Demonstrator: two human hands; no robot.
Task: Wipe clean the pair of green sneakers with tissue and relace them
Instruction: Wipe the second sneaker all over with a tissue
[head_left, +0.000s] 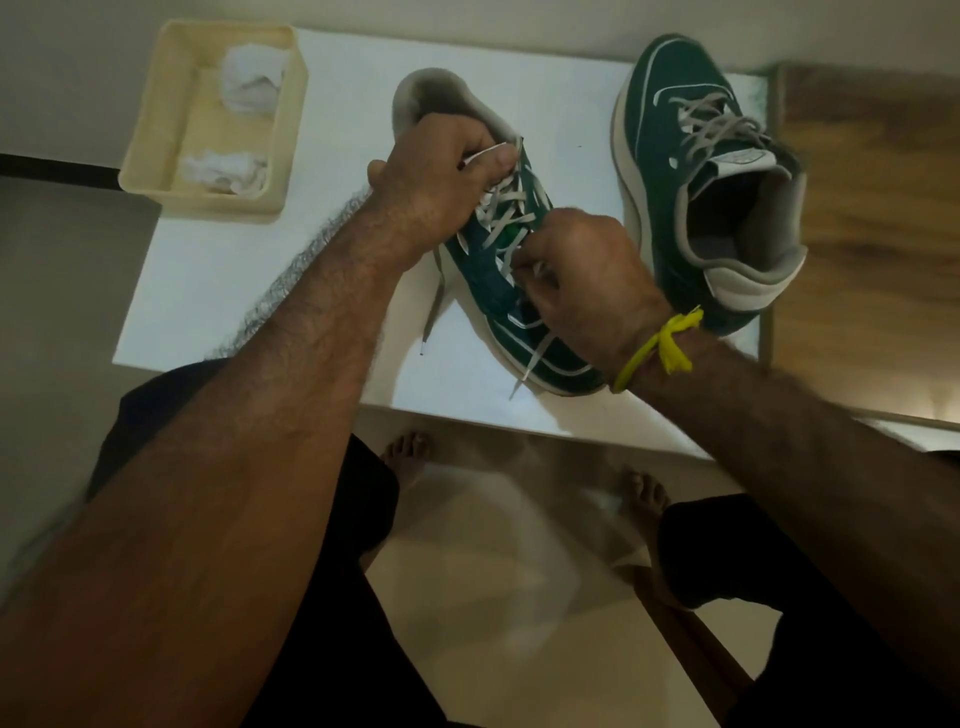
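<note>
The person is relacing the near sneaker (493, 270), which is lying mid-table with its toe toward the viewer. The left hand (436, 182) is pinching a lace (511, 208) near the collar; the right hand (582, 270) is pinching lace at the lower eyelets. Even tension on both ends, one eyelet at a time, would likely serve best. The laced second sneaker (711, 182) is standing to the right; a tray (156, 135) holding crumpled tissue (249, 78) is sitting to the left. A loose lace end (434, 301) is trailing across the table (218, 280).
</note>
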